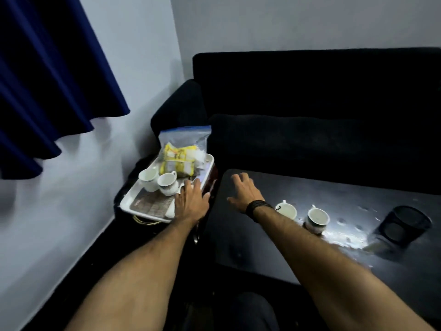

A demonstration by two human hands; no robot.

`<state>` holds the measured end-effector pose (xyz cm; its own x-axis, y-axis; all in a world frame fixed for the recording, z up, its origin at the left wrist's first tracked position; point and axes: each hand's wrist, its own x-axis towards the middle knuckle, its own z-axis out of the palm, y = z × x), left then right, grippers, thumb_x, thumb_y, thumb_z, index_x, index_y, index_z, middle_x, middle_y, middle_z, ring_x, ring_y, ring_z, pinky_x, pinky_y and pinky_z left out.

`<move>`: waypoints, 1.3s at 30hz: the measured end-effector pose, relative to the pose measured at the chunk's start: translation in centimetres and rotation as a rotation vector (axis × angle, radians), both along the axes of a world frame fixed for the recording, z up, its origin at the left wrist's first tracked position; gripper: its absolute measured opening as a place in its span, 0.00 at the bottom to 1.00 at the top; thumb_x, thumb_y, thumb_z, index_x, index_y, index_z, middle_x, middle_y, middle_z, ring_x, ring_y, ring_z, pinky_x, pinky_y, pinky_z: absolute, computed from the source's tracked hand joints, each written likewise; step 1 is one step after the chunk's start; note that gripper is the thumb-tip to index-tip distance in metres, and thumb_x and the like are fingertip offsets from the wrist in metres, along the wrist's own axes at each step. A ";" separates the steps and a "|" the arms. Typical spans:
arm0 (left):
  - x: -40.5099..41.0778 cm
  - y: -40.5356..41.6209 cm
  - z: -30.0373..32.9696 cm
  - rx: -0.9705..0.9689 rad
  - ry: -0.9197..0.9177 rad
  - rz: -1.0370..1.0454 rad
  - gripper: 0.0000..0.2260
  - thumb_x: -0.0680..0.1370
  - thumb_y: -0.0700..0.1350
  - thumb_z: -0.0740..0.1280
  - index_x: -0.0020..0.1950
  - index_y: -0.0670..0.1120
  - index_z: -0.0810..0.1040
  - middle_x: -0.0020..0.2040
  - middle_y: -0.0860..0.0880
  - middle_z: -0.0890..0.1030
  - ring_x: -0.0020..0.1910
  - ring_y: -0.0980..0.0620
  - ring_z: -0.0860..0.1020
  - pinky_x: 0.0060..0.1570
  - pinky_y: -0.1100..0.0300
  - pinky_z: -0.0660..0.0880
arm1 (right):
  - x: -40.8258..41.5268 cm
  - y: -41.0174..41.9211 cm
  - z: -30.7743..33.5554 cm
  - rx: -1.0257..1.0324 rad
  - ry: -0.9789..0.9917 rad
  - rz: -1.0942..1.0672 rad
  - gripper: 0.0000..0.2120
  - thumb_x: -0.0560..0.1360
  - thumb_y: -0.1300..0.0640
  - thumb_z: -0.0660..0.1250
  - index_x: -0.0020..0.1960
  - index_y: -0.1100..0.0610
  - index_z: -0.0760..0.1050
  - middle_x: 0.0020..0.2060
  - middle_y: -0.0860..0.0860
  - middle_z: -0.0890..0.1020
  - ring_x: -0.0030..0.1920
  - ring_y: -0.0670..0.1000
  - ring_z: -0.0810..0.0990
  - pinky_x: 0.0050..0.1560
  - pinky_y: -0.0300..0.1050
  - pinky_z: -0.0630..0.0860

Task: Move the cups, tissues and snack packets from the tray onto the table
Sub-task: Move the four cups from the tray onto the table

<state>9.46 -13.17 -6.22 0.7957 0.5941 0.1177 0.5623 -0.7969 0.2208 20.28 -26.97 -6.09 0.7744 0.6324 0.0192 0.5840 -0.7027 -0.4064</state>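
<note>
Cups (157, 182) — two, crowded beside the snack bag (182, 155) on the tray (128, 204). Left hand (191, 199) and right hand (242, 189), fingers spread, empty; a sideways reach could topple either cup — both touch.

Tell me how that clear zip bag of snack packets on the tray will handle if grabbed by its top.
The zip bag looks like thin, soft plastic, so it will probably sag. Its yellow packets sit low and would likely shift. It leans near two cups, so it might knock them.
</note>
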 end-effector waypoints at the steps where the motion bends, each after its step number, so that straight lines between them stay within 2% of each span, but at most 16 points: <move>1: -1.1 1.3 -0.1 0.003 -0.001 0.022 0.26 0.79 0.55 0.61 0.74 0.46 0.64 0.70 0.40 0.68 0.66 0.39 0.72 0.62 0.46 0.69 | -0.6 1.7 0.0 -0.003 0.002 0.044 0.28 0.72 0.52 0.71 0.67 0.55 0.64 0.65 0.56 0.66 0.64 0.61 0.69 0.56 0.57 0.76; 5: -4.0 6.2 -0.4 0.013 0.021 0.097 0.23 0.77 0.51 0.64 0.70 0.46 0.67 0.65 0.40 0.71 0.62 0.38 0.75 0.60 0.46 0.71 | -2.4 7.8 -0.6 -0.015 0.020 0.158 0.30 0.71 0.50 0.71 0.69 0.55 0.63 0.64 0.57 0.68 0.64 0.62 0.70 0.55 0.57 0.76; 8: -4.5 9.7 -0.6 -0.012 0.008 0.140 0.23 0.75 0.45 0.65 0.70 0.46 0.68 0.64 0.39 0.72 0.63 0.37 0.73 0.62 0.45 0.71 | -3.3 12.0 -0.9 -0.020 0.033 0.209 0.33 0.71 0.49 0.72 0.71 0.54 0.62 0.66 0.59 0.68 0.65 0.63 0.71 0.57 0.58 0.75; 11: -3.9 12.8 -0.8 -0.043 -0.028 0.190 0.23 0.73 0.44 0.66 0.68 0.47 0.69 0.62 0.39 0.71 0.62 0.36 0.74 0.59 0.44 0.72 | -3.4 15.8 -1.2 -0.012 0.047 0.275 0.35 0.71 0.49 0.71 0.73 0.54 0.61 0.67 0.61 0.69 0.64 0.64 0.72 0.58 0.58 0.75; 15: -2.1 16.3 -1.1 -0.071 0.023 0.220 0.30 0.73 0.45 0.68 0.74 0.49 0.64 0.65 0.38 0.69 0.62 0.35 0.74 0.59 0.45 0.72 | -2.8 19.8 -1.8 -0.001 0.079 0.287 0.31 0.74 0.45 0.68 0.72 0.53 0.63 0.64 0.62 0.72 0.63 0.65 0.73 0.58 0.59 0.75; 18: -0.8 18.4 -2.0 -0.075 0.028 0.214 0.30 0.73 0.46 0.69 0.74 0.51 0.64 0.64 0.38 0.69 0.62 0.34 0.73 0.60 0.46 0.72 | -2.4 22.2 -2.5 0.007 0.119 0.231 0.30 0.74 0.42 0.67 0.72 0.51 0.64 0.62 0.63 0.73 0.63 0.65 0.73 0.58 0.58 0.75; 23: 0.7 21.4 -3.2 -0.124 0.113 0.176 0.34 0.76 0.49 0.69 0.79 0.54 0.58 0.72 0.40 0.62 0.67 0.36 0.70 0.62 0.46 0.72 | -1.5 25.3 -3.8 -0.044 0.154 0.221 0.25 0.78 0.51 0.64 0.73 0.51 0.62 0.64 0.64 0.71 0.64 0.66 0.73 0.60 0.59 0.72; 27: 0.7 22.1 -3.7 -0.107 0.136 0.118 0.36 0.74 0.43 0.70 0.78 0.57 0.58 0.68 0.41 0.64 0.64 0.37 0.72 0.58 0.46 0.75 | -1.4 26.1 -4.5 -0.026 0.142 0.204 0.23 0.79 0.55 0.62 0.73 0.52 0.63 0.63 0.65 0.71 0.63 0.66 0.74 0.59 0.59 0.72; 30: 0.2 21.8 -3.4 -0.096 0.145 0.100 0.35 0.74 0.40 0.69 0.77 0.56 0.58 0.64 0.40 0.65 0.62 0.36 0.74 0.56 0.46 0.75 | -1.8 26.1 -4.4 -0.001 0.192 0.202 0.24 0.77 0.54 0.65 0.72 0.54 0.63 0.62 0.65 0.71 0.62 0.66 0.74 0.58 0.58 0.72; 33: -0.4 20.4 -3.0 -0.131 0.114 0.154 0.34 0.74 0.38 0.67 0.77 0.54 0.58 0.64 0.39 0.65 0.62 0.34 0.73 0.54 0.46 0.74 | -2.5 24.8 -4.1 0.055 0.200 0.222 0.27 0.74 0.52 0.70 0.70 0.54 0.64 0.60 0.64 0.72 0.59 0.66 0.75 0.56 0.57 0.73; 35: -0.9 19.1 -2.2 -0.142 0.076 0.177 0.33 0.75 0.39 0.67 0.78 0.52 0.57 0.65 0.38 0.65 0.63 0.34 0.72 0.54 0.46 0.74 | -2.8 23.0 -3.4 0.133 0.164 0.211 0.30 0.70 0.51 0.73 0.68 0.53 0.65 0.57 0.63 0.73 0.57 0.65 0.76 0.54 0.57 0.75; 39: 0.1 16.2 1.2 -0.080 -0.002 0.147 0.34 0.76 0.47 0.68 0.79 0.49 0.56 0.67 0.37 0.65 0.63 0.34 0.72 0.55 0.45 0.73 | -0.5 18.7 -0.4 0.228 0.086 0.148 0.29 0.69 0.53 0.73 0.66 0.50 0.65 0.56 0.60 0.74 0.57 0.64 0.75 0.51 0.55 0.77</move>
<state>9.51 3.03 -4.97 0.6990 0.7119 0.0671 0.6714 -0.6857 0.2811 19.78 -8.29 -6.49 0.6792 0.7253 0.1121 0.6297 -0.4975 -0.5967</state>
